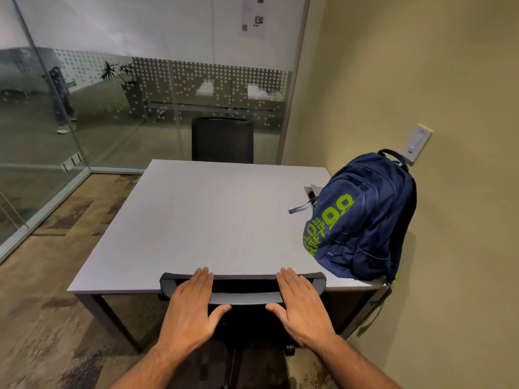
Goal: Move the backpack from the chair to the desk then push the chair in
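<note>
A navy backpack (pixel 362 217) with green lettering stands upright on the right side of the grey desk (pixel 196 220), leaning against the beige wall. The black chair (pixel 244 287) sits at the desk's near edge, its backrest top against the desk's rim and its seat under the desk. My left hand (pixel 191 304) lies flat on the left part of the backrest top, fingers apart. My right hand (pixel 300 304) lies flat on the right part in the same way. Neither hand wraps around the backrest.
A second black chair (pixel 222 140) stands at the desk's far side. A glass partition (pixel 84 108) runs along the left and back. The beige wall (pixel 449 108) with a white switch plate (pixel 418 144) bounds the right. Patterned carpet lies on the left.
</note>
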The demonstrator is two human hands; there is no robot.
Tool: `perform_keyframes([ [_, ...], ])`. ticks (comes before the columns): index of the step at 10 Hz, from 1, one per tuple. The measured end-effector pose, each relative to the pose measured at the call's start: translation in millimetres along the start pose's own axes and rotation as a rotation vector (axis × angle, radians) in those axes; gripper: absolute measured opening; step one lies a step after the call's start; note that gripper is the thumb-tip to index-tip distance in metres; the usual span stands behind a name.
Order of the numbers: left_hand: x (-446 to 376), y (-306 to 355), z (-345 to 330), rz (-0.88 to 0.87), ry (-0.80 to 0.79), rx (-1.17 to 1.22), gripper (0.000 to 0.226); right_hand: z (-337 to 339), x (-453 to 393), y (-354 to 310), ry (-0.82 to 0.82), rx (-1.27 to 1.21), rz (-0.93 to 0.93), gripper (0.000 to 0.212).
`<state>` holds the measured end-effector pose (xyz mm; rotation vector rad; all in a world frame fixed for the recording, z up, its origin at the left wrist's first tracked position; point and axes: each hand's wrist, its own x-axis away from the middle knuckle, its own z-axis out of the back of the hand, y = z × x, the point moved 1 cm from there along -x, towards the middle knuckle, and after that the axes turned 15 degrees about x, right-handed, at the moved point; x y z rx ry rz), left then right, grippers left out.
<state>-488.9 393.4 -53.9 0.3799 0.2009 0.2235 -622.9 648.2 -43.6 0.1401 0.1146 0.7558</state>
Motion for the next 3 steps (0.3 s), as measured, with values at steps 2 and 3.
perform_keyframes([
  [2,-0.1,5.4,6.8,0.085,-0.025,0.032,0.095,5.7,-0.6,3.6,-0.062,-0.072,0.027,0.101],
  [3,-12.2,14.4,6.8,0.140,-0.031,0.085,0.096,13.3,-12.5,12.1,-0.116,-0.156,0.042,0.100],
])
